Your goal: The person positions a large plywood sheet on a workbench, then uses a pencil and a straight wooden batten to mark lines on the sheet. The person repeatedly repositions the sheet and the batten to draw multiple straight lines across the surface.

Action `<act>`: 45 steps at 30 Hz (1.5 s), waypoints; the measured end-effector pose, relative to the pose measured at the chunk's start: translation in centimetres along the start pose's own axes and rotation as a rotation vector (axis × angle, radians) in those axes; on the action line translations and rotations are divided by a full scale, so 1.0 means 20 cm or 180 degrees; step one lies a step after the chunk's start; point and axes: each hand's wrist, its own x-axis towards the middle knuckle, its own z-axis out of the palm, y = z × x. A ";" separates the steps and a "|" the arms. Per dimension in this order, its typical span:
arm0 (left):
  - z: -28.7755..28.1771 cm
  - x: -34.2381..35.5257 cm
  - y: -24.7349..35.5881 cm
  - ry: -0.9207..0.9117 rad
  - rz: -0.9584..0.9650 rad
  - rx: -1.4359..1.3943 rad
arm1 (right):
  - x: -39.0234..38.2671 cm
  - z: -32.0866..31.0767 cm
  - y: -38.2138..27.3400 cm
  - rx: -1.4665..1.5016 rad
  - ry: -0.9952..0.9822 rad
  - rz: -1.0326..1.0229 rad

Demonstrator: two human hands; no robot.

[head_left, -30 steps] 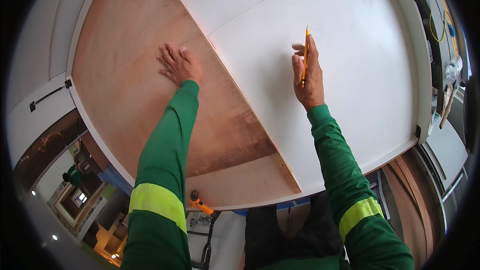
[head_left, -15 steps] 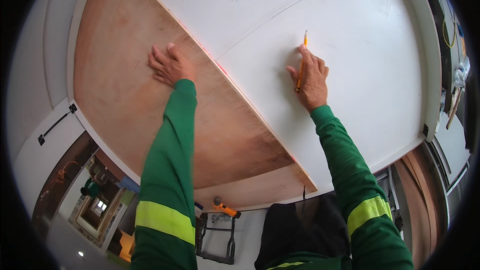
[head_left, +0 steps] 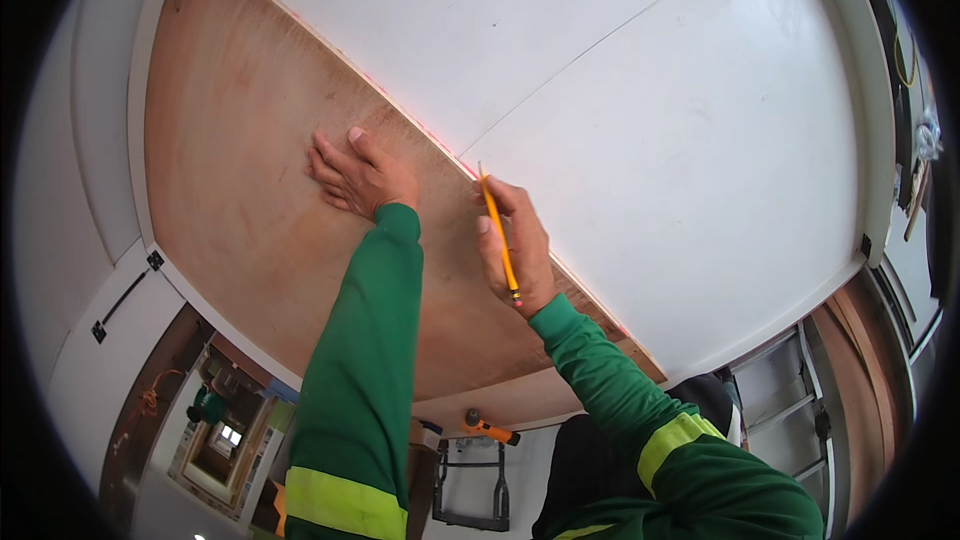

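My left hand (head_left: pixel 365 175) lies on the brown plywood board (head_left: pixel 250 140), palm down with its fingers stretched and thumb apart. My right hand (head_left: pixel 522 245) grips a yellow pencil (head_left: pixel 500 240) over the board's long edge. The pencil's point is up at that edge, close to where a thin dark line (head_left: pixel 600 43) on the white panel (head_left: pixel 680 170) meets it. Whether the point touches the surface is hard to tell. Red marks run along the seam between board and panel.
A raised white rim (head_left: pixel 868 120) borders the panel at the right. Below the board are an orange power tool (head_left: pixel 490 428) and a black tubular frame (head_left: pixel 472 522). A metal ladder-like frame (head_left: pixel 800 400) stands at lower right; a black strut (head_left: pixel 128 295) sits at left.
My right hand has carried the pencil left, from over the white panel to the board's edge. My left hand is still flat on the board. The view has shifted slightly.
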 end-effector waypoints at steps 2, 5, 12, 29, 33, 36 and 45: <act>-0.02 0.00 -0.01 -0.0013 -0.0018 0.0020 | -0.02 0.05 0.04 -0.0075 -0.0069 -0.0105; -0.02 0.00 -0.01 -0.0038 -0.0025 0.0064 | -0.02 0.07 0.10 -0.0278 -0.0146 -0.0337; -0.01 0.00 -0.01 -0.0060 -0.0037 0.0120 | -0.03 0.11 0.08 -0.0386 -0.0188 -0.0073; -0.01 0.00 -0.01 -0.0079 -0.0073 0.0132 | -0.02 0.13 0.09 -0.0529 -0.0173 -0.0015; -0.01 0.00 -0.03 -0.0069 -0.0055 0.0161 | -0.02 0.12 0.07 -0.0545 -0.0239 0.0000; -0.01 0.00 -0.01 -0.0106 -0.0026 0.0163 | -0.01 0.12 0.08 -0.0599 -0.0251 -0.0013; -0.01 0.01 -0.01 -0.0044 -0.0051 0.0196 | -0.02 0.13 0.09 -0.0683 -0.0280 -0.0077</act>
